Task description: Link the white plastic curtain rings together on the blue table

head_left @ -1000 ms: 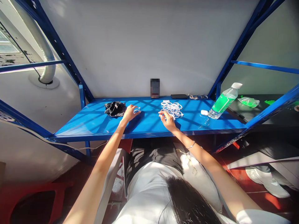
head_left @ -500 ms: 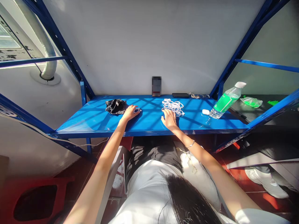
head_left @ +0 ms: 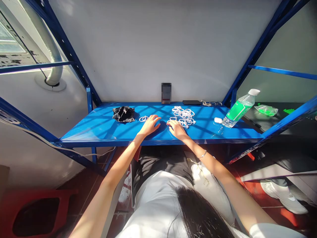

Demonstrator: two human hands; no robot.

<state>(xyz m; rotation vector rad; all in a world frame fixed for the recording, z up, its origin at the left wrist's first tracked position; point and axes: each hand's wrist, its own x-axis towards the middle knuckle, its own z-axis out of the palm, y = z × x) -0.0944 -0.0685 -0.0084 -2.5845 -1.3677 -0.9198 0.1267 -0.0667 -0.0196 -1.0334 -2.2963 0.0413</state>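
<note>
My left hand [head_left: 150, 125] is low over the blue table [head_left: 104, 134], holding nothing visible, its thumb apart from its outstretched fingers. Just beyond its fingers, to the left, lies a small group of white rings [head_left: 143, 118]. My right hand [head_left: 176, 129] rests palm down at the near left edge of a larger pile of white rings [head_left: 187, 114]. Its fingers reach left and touch or cover some rings; what lies under the fingertips is hidden. A crumpled black plastic bag [head_left: 123, 114] sits left of the small group.
A dark upright device [head_left: 166, 93] leans at the wall, with a black phone [head_left: 191, 102] and a coiled cable [head_left: 210, 103] to its right. A bottle with a green label [head_left: 237, 110] and a white case [head_left: 218, 120] stand at right. Blue frame posts flank the table.
My left hand has moved right, away from the small group of rings, which now lies uncovered. My right hand has shifted slightly left and nearer along the edge of the pile.
</note>
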